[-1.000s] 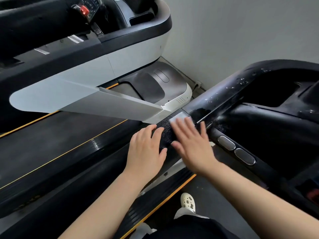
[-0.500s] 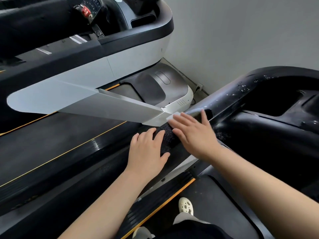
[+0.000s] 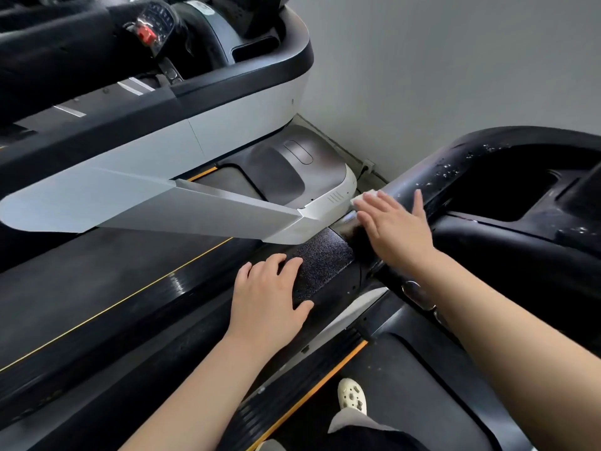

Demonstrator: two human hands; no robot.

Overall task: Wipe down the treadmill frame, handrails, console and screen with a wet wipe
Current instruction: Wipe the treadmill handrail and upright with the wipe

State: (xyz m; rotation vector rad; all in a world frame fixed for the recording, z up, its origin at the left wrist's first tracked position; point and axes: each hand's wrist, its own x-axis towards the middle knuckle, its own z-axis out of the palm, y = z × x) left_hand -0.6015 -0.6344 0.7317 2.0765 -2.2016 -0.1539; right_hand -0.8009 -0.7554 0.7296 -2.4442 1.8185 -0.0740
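Observation:
My right hand [image 3: 395,227] lies flat, fingers straight, pressing a white wet wipe [image 3: 363,197] onto the glossy black handrail [image 3: 403,190] of the treadmill I stand on. Only a corner of the wipe shows past my fingertips. My left hand [image 3: 268,296] rests on the same rail lower down, at the edge of its textured black grip patch [image 3: 322,265], fingers relaxed. The black console [image 3: 507,187] to the right is speckled with droplets.
A second treadmill stands to the left, with a silver-white handrail arm [image 3: 156,203], a grey motor cover [image 3: 292,170] and a console with a red stop button [image 3: 145,34]. A grey wall [image 3: 455,66] is behind. My white shoe [image 3: 351,394] stands on the belt below.
My right hand has slid the wipe up the handrail from the textured patch toward the console. My left hand stays on the rail. The view has shifted slightly.

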